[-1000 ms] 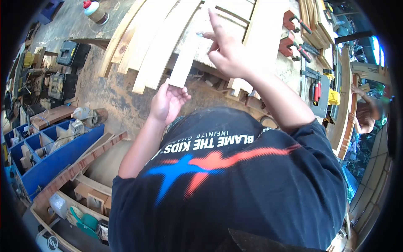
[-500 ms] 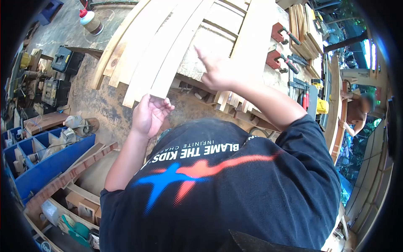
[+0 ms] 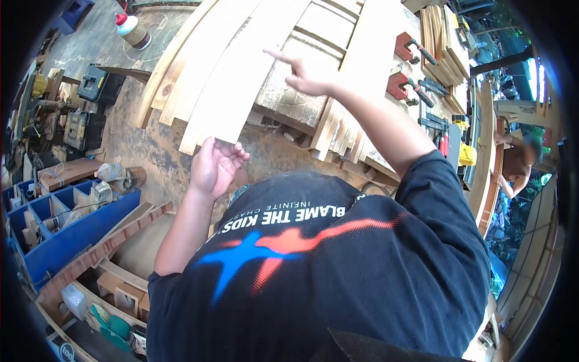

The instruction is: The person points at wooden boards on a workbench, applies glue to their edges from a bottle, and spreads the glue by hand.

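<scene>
At the far left, a blue compartmented bin (image 3: 72,226) is seen on the ground, with dark tool cases (image 3: 90,105) above it and a red-capped glue bottle (image 3: 134,30) standing on the bench corner. Further right, a fan of long curved wooden slats (image 3: 199,66) is laid across the workbench (image 3: 289,96), their near ends overhanging its edge. The near end of one pale slat (image 3: 235,84) is held by the left hand (image 3: 214,164), thumb and fingers closed lightly around its tip just past the bench edge. The right hand (image 3: 301,75) is raised above the bench beside the slats, its index finger stretched out toward them and the other fingers curled; nothing is held in it. To the right of that arm, red bar clamps (image 3: 410,66) are lying on the bench next to a stack of boards (image 3: 443,45). At the far right edge another person (image 3: 518,163) is seen, bent over a long curved wooden piece (image 3: 485,181).
</scene>
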The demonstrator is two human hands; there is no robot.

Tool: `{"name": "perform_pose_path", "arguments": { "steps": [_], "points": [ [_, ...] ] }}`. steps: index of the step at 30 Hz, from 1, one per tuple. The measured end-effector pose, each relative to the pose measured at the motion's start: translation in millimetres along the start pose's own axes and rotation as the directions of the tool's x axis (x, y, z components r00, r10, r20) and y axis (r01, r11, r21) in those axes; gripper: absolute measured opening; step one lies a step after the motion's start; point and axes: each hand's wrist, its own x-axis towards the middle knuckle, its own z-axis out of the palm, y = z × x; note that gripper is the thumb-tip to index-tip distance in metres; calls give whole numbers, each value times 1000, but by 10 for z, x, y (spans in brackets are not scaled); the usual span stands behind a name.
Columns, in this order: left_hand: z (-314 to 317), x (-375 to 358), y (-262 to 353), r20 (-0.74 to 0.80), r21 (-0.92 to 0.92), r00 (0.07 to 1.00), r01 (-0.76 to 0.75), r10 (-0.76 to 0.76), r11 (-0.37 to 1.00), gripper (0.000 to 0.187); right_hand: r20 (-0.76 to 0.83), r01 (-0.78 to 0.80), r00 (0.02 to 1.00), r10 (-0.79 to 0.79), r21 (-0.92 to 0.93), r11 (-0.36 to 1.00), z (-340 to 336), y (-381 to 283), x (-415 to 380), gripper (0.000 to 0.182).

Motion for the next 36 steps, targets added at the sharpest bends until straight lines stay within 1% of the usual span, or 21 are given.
{"name": "perform_pose_path", "arguments": {
  "steps": [1, 2, 4, 5, 7, 8, 10, 12, 13, 14, 15, 18, 20, 21, 23, 24, 26, 28, 32, 34, 36],
  "points": [
    [3, -3, 1, 5, -4, 1000, 2, -2, 1000, 44, 13, -64, 998, 63, 45, 997, 8, 92, 15, 88],
    [-6, 7, 4, 18, -6, 1000, 3, -2, 1000, 43, 156, -166, 977, 147, 112, 980, -17, 123, -71, 88],
    [-48, 18, -2, 37, -14, 999, 3, -2, 1000, 43, 428, -399, 852, 303, 152, 904, -388, -317, 165, 89],
    [-52, 23, 3, 35, -12, 999, 3, -2, 1000, 43, 536, -348, 805, 255, 78, 934, -518, -545, 264, 90],
    [-62, 29, 1, 31, -10, 1000, 5, -4, 1000, 43, 586, -310, 772, 246, 10, 951, -552, -656, 320, 91],
    [-72, 11, -15, 19, -10, 1000, 15, -14, 1000, 43, 610, -287, 755, 240, -22, 958, -569, -710, 348, 91],
    [-71, 18, -27, 5, -6, 999, 33, -33, 999, 43, 549, -430, 753, 362, -5, 903, -354, -227, 301, 92],
    [-76, 31, -38, 11, -3, 1000, 25, -25, 1000, 42, 293, -25, 955, 46, -74, 997, -160, 40, 225, 93],
    [-84, 30, -40, 10, -4, 1000, 18, -18, 1000, 42, 497, -148, 850, 174, -92, 985, -393, -260, 383, 94],
    [-78, 24, -30, 9, -8, 1000, 16, -16, 1000, 42, 674, -259, 684, 280, -135, 957, -628, -601, 558, 94],
    [-61, 14, -19, 7, -14, 1000, 15, -15, 1000, 42, 787, -166, 570, 237, -172, 971, -821, -945, 713, 96],
    [-72, 6, -24, -4, -8, 1000, 18, -18, 1000, 42, 767, -205, 582, 270, -183, 961, -679, -869, 575, 97],
    [-79, 31, -38, -1, 6, 1000, 18, -18, 1000, 42, 560, -371, 734, 385, -145, 917, -417, -444, 360, 97],
    [-94, 34, -50, 0, 15, 1000, 17, -17, 1000, 42, 524, -465, 710, 472, -155, 872, -424, -411, 392, 96],
    [-121, 37, -45, -8, 21, 1000, 15, -15, 1000, 43, 544, -362, 751, 375, -136, 922, -424, -420, 388, 96],
    [-126, 37, -48, -15, 18, 1000, 16, -16, 1000, 43, 596, -156, 782, 183, -98, 983, -447, -516, 352, 96],
    [-111, 45, -54, -23, 13, 1000, 19, -19, 1000, 43, 679, 99, 727, -103, 44, 994, -685, -896, 468, 97],
    [-103, 36, -57, -23, 11, 999, 22, -22, 1000, 43, 675, -230, 722, 151, 28, 973, -529, -568, 333, 97],
    [-186, 44, -96, -51, 12, 998, 28, -27, 1000, 42, 583, -449, 671, 458, -171, 877, -538, 39, 319, 96],
    [-174, 55, -92, -51, 11, 999, 17, -16, 1000, 42, 623, -379, 690, 367, -121, 917, -576, -100, 283, 96],
    [-171, 72, -80, -39, 22, 999, 15, -14, 1000, 42, 713, -148, 689, 130, -37, 988, -646, -312, 282, 95]
  ]
}}
